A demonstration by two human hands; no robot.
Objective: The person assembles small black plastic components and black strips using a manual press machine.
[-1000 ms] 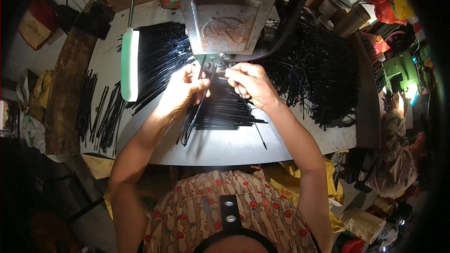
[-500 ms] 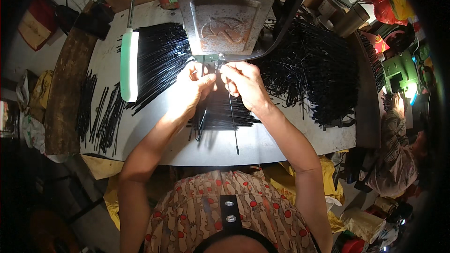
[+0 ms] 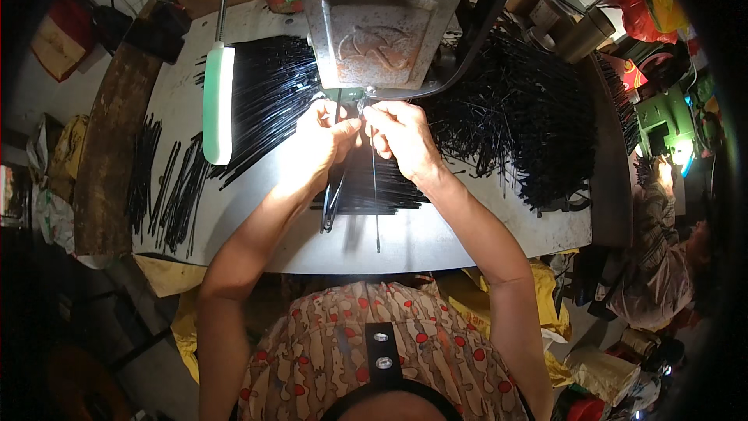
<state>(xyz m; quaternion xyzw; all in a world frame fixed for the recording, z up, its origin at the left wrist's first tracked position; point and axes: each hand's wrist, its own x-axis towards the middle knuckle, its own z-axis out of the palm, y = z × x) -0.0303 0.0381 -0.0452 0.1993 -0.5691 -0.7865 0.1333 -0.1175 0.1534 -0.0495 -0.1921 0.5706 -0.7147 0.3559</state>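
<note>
My left hand [image 3: 321, 140] is closed around several thin black umbrella ribs [image 3: 331, 206], whose ends hang down toward the table's near edge. Close beside it, my right hand [image 3: 409, 140] pinches the top of a single thin black rib [image 3: 376, 214]. Both hands are just under the front of a metal machine [image 3: 382, 43] with an umbrella raised on its plate. Their fingertips nearly meet below its working point, where small details are too fine to make out. Behind the hands, a bundle of ribs [image 3: 389, 191] lies on the pale tabletop [image 3: 460, 238].
A lit green-and-white lamp [image 3: 218, 105] hangs at the left on a bendy stem. Large piles of black ribs [image 3: 265, 93] and a tangled heap [image 3: 522, 117] flank the machine. A wooden board [image 3: 117, 140] edges the table. At far right another person [image 3: 658, 257] works at a green machine [image 3: 658, 121].
The rib in my right hand has swung left and now hangs nearly upright. The lower ends of the ribs in my left hand have shifted slightly left. Both hands stay under the machine.
</note>
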